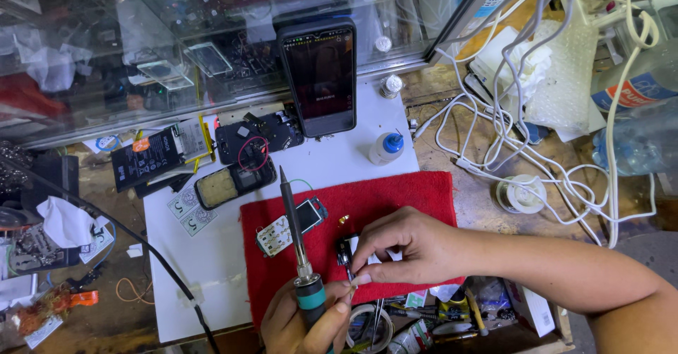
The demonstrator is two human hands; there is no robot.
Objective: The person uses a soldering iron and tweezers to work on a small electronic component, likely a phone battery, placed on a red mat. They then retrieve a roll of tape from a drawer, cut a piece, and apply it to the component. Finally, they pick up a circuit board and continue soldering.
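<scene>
left hand [300,322] grips soldering iron [295,237] | right hand [406,244] pinches small part [345,251]

Propped smartphone [318,76]: upright against the glass case, dark screen with faint red text. Black rectangular battery [146,161] with white-printed label and orange tab: left of the white board. Small display module [308,215]: dark screen, on the red cloth. Plastic bottle's blue-red label [633,88]: far right. White carton [534,310]: lower right.
</scene>
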